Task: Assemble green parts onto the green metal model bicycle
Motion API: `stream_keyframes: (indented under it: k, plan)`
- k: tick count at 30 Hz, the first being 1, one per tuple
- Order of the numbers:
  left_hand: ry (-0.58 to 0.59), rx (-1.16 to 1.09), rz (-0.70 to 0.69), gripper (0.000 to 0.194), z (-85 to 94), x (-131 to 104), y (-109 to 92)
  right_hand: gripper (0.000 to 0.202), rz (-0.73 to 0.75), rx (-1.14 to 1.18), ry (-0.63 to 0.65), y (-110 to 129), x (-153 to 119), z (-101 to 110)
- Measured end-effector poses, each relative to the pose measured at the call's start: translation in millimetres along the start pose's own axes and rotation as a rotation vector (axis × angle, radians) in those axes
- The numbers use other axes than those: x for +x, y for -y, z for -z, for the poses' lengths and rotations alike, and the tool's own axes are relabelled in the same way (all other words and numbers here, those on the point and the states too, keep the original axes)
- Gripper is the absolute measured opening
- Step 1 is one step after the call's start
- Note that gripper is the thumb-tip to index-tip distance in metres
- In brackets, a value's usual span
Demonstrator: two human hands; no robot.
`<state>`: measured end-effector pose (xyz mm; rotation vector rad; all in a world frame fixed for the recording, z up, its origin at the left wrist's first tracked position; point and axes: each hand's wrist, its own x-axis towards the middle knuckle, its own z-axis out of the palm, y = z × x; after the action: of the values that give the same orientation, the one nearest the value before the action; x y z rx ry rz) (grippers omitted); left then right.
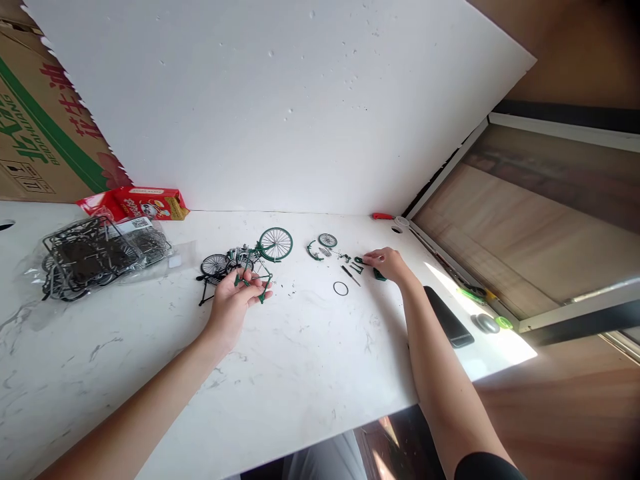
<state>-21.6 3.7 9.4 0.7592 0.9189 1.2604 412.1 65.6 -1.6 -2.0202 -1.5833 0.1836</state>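
Left hand: my left hand [239,292] is closed in a pinch, thumb and fingers clamped on the green frame [267,287].
Green frame: between my left fingers, just nearer me than the large spoked wheel [276,244], my landmark on the counter [300,360].
Right hand: my right hand [386,263] is well apart from my left, to the right of the large wheel, with fingertips bunched at a small green part [359,260]; I cannot tell whether they grip it.
Small wheel: the small wheel [327,240] lies right of the large wheel, with the curved green piece [314,252] between the 2.
Black ring: the ring [341,289] lies right of the large wheel and nearer me.
Phone: the black phone [450,319] is far to the right of the large wheel, near my forearm.
Bagged parts: the clear bag of black parts [100,259] sits well left of the large wheel.
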Motion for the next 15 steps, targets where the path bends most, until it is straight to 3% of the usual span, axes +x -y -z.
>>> stream_keyframes:
  k: [3,8,11,15]
  plan:
    - [0.044,0.028,0.032,0.038,-1.4,-2,1,0.025,-0.062,-0.014,0.124,5,-3,-1]
    - [0.099,0.119,0.041,0.037,-5.3,-7,2,0.015,-0.113,-0.032,0.141,13,-4,-5]
    - [0.121,0.147,0.037,0.036,-5.8,-9,2,0.016,-0.097,-0.002,0.097,17,-5,-5]
    - [0.100,0.121,0.017,0.036,-4.6,-9,1,0.031,-0.069,0.019,-0.061,21,-5,-1]
